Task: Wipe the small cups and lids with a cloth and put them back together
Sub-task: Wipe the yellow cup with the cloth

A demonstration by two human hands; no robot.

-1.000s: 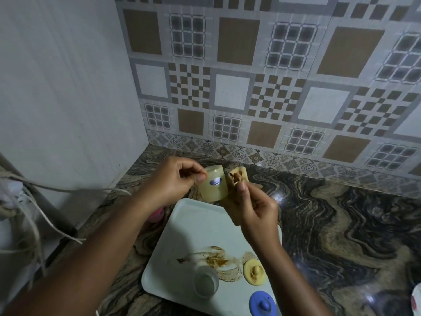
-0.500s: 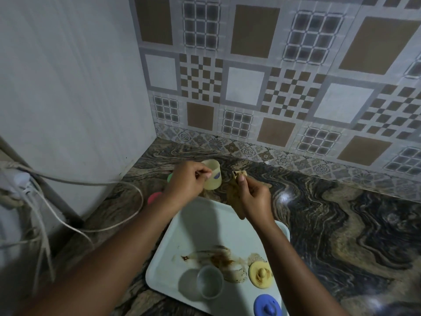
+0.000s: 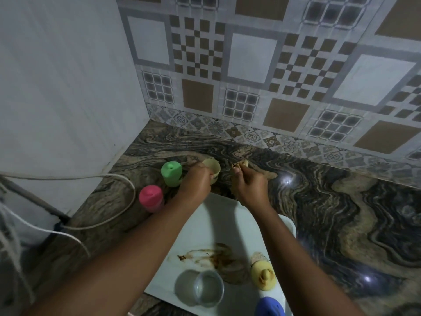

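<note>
Tray [image 3: 227, 215]: lying on the desk [image 3: 341, 201] and carrying a clear cup [image 3: 208, 288], a yellow lid [image 3: 264, 275] and a blue lid [image 3: 270, 306], probably waiting their turn.
Pink cup [image 3: 151, 198], green cup [image 3: 171, 174]: standing capped off the tray, likely set apart as finished.
Left hand [image 3: 197, 182]: reaching past the tray's far edge, fingers curling round the yellow cup [image 3: 211, 169].
Right hand [image 3: 250, 185]: stretching alongside, fingers pinching the bunched cloth [image 3: 240, 165] near the cup — seemingly readying a wipe.

You face patterned tile wall [image 3: 250, 65]: brown, white, grey squares and checks. Plain white panel [image 3: 68, 76] on your left. Swirled dark marble counter [image 3: 341, 213] below, light glints [image 3: 287, 180] on it. White cables [image 3: 68, 178] far left.
</note>
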